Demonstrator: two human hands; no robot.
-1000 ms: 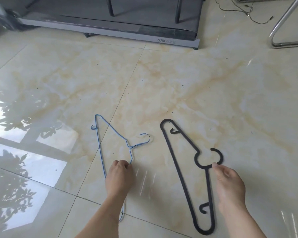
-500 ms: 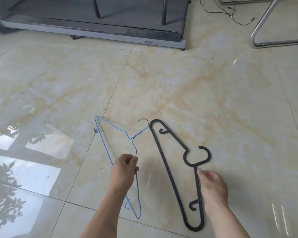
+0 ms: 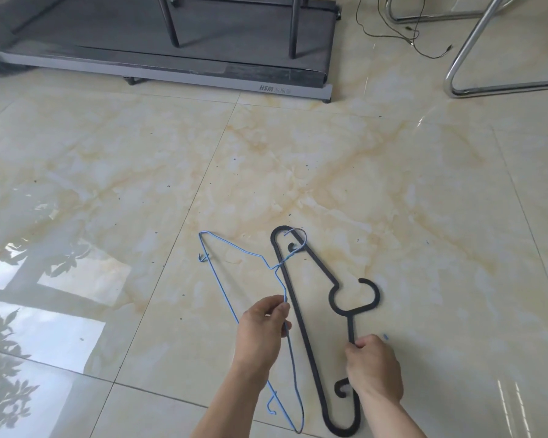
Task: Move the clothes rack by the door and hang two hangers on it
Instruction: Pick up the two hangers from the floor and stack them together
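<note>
I am looking down at a glossy cream marble-tile floor [image 3: 393, 191] that is mirroring a window and leafy plants at the left. A grey treadmill [image 3: 171, 55] is lying across the top, with a thin black cable [image 3: 402, 33] and a chrome tube frame [image 3: 469, 58] off to its right. No containers are showing here. My left hand [image 3: 261, 331] is pinching the blue wire hanger [image 3: 217, 281] by one sloping arm; its hook is crossing the top end of the black plastic hanger [image 3: 301, 324]. My right hand [image 3: 374, 368] is closing around the black hanger's neck, just below its round hook. Compared with half a second ago, the blue hanger is swinging rightward over the black one, and both hands are gripping more firmly. The clothes rack is sitting out of sight.
</note>
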